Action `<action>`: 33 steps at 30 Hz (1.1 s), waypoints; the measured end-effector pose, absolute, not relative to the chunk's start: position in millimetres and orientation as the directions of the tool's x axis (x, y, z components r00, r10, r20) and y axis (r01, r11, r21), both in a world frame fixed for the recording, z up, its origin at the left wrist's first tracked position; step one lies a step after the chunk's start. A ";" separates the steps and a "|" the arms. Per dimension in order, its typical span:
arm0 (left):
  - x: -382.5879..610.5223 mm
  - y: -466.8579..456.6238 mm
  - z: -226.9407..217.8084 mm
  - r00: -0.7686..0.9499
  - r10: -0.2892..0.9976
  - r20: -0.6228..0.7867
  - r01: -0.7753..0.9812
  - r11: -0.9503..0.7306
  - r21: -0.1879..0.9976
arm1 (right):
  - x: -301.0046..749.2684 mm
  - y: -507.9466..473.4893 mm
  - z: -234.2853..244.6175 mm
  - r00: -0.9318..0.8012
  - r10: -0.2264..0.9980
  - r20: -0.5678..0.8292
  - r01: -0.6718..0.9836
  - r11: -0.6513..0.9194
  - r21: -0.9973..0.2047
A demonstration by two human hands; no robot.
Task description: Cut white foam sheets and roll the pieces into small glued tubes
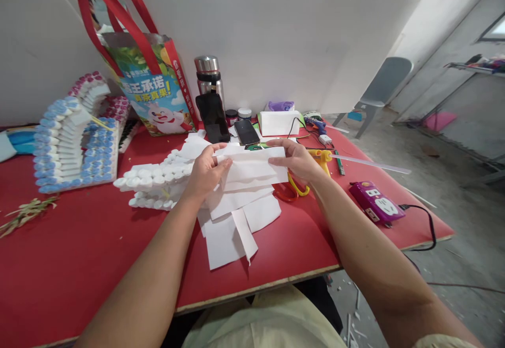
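Observation:
A creased strip of white paper (252, 166) is stretched between my two hands, above the table. My left hand (209, 169) pinches its left end, thumb on top. At the other end my right hand (295, 159) grips the paper between thumb and fingers. Below lie several loose white paper pieces (224, 248), one of them a narrow folded strip (245, 235). Scissors with red and yellow handles (298, 186) rest beside my right hand. Left of my left hand stands a stack of white rolled pieces (153, 177).
On the red table (130, 253) are blue-tipped folded pieces (59, 143), a shopping bag (158, 95), a steel flask (207, 69), a dark phone (246, 132), a yellow glue gun (321, 159) with a long clear stick, and a purple power strip (374, 201). A white board (276, 48) stands behind.

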State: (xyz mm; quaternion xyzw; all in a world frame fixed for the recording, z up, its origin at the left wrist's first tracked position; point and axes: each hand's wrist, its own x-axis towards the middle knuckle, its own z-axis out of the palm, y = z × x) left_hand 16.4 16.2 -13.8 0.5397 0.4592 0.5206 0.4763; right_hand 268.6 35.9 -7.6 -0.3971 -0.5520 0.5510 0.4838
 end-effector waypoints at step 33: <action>22.8 17.9 -17.6 -0.155 0.942 0.296 -0.147 -0.319 0.936 | 252.6 25.3 -9.9 -0.320 0.947 -0.039 -0.261 -0.127 -0.957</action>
